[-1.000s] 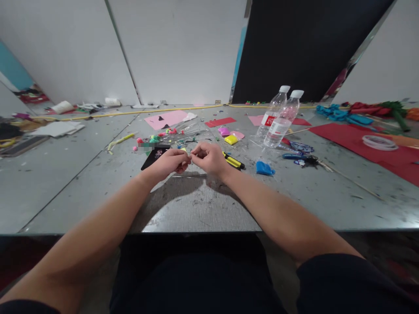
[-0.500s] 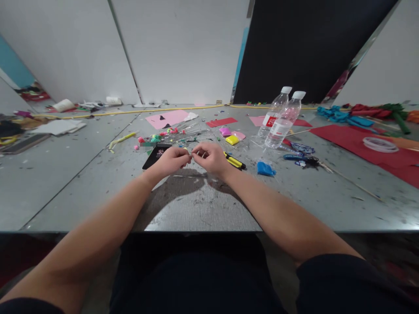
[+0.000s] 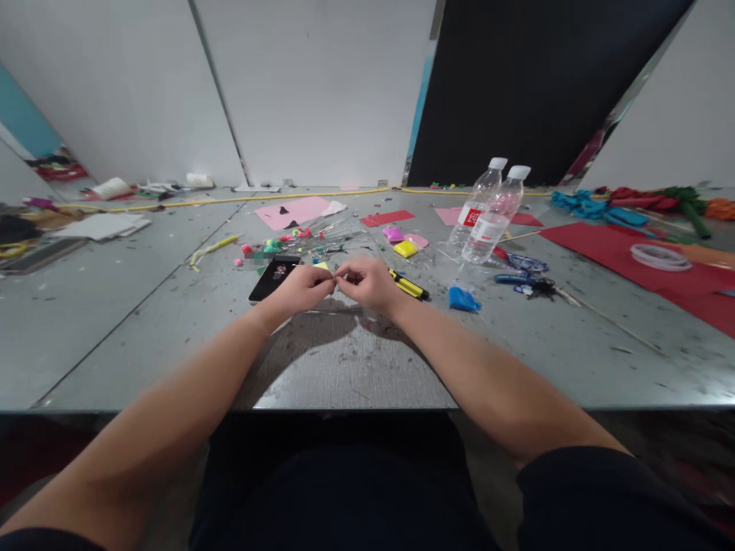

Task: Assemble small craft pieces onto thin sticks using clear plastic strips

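Fingertips together, my left hand [image 3: 305, 289] and my right hand [image 3: 367, 285] meet above the middle of the table. Both are closed in a pinch; whatever sits between the fingers is too small to name. Just beyond my left hand lies a phone [image 3: 269, 282] with a lit picture on its dark screen. Next to my right hand is a yellow and black utility knife [image 3: 409, 286]. A thin clear strip [image 3: 336, 311] lies on the table below my hands. Behind them are small pink and green clay pieces [image 3: 274, 246] on thin wires.
Two plastic water bottles [image 3: 494, 218] stand right of centre. Near them lie a blue clay packet [image 3: 462, 299], a yellow packet [image 3: 405, 249] and blue-handled pliers [image 3: 524, 282]. Red sheets [image 3: 609, 249] with a tape roll [image 3: 660, 258] lie far right. Pink paper [image 3: 292, 213] is at the back.
My hands stay pinched together in nearly the same place, the fingertips slightly lower and closer. The view has shifted a little; the objects on the table look unmoved.
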`<state>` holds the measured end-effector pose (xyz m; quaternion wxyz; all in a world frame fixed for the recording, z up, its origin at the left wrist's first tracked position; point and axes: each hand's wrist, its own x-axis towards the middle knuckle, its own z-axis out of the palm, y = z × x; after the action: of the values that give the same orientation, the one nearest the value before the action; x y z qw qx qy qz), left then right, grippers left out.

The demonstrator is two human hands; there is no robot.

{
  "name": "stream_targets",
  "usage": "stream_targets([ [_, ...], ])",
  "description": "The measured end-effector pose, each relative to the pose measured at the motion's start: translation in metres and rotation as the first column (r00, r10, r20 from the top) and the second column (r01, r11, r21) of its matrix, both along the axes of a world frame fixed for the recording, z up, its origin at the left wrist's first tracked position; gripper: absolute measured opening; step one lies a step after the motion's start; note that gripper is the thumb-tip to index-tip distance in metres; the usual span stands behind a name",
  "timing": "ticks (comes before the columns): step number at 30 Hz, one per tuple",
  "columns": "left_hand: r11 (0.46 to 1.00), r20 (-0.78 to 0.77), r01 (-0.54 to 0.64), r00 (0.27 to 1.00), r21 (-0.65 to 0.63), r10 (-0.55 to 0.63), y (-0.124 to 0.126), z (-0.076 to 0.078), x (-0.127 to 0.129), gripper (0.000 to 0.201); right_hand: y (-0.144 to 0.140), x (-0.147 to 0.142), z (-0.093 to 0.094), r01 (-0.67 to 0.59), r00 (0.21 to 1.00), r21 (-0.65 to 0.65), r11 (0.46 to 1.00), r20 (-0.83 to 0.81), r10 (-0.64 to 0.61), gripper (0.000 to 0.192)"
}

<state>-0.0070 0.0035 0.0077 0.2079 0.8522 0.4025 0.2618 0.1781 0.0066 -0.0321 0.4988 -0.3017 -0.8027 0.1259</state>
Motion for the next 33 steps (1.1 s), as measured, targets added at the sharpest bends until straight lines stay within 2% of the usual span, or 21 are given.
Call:
stream_targets([
  [6, 0.998, -0.032, -0.02, 0.999, -0.052, 0.019, 0.0014, -0.0002, -0.0002, 0.024, -0.0012, -0.0002, 0.0003, 0.027, 0.998, 0.085, 0.996, 0.055, -0.031, 0.011],
  [12, 0.989, -0.03, -0.009, 0.999, 0.151, 0.013, 0.0029, -0.0007, -0.0035, 0.021, -0.0031, 0.0016, 0.002, 0.076, 0.986, 0.094, 0.993, 0.142, -0.089, 0.012],
  [17, 0.987, 0.027, -0.048, 0.999, 0.155, 0.044, 0.0005, 0.0016, -0.0034, 0.015, -0.0028, 0.0023, 0.0024, 0.069, 0.984, 0.084, 0.994, 0.158, -0.082, 0.014],
  [20, 0.992, 0.03, -0.054, 0.998, 0.118, 0.051, 0.0006, 0.0014, -0.0026, 0.016, -0.0023, 0.0018, 0.0017, 0.08, 0.975, 0.087, 0.993, 0.198, -0.096, 0.014],
  [28, 0.993, 0.149, -0.069, 0.985, -0.093, 0.082, 0.0031, 0.0008, -0.0029, 0.014, -0.0037, 0.0004, 0.004, 0.096, 0.956, 0.116, 0.989, 0.265, -0.124, 0.016],
  [33, 0.981, 0.135, -0.085, 0.985, -0.174, 0.109, 0.0048, 0.0003, -0.004, 0.013, -0.0022, -0.003, 0.0021, 0.099, 0.959, 0.091, 0.991, 0.257, -0.12, 0.015],
])
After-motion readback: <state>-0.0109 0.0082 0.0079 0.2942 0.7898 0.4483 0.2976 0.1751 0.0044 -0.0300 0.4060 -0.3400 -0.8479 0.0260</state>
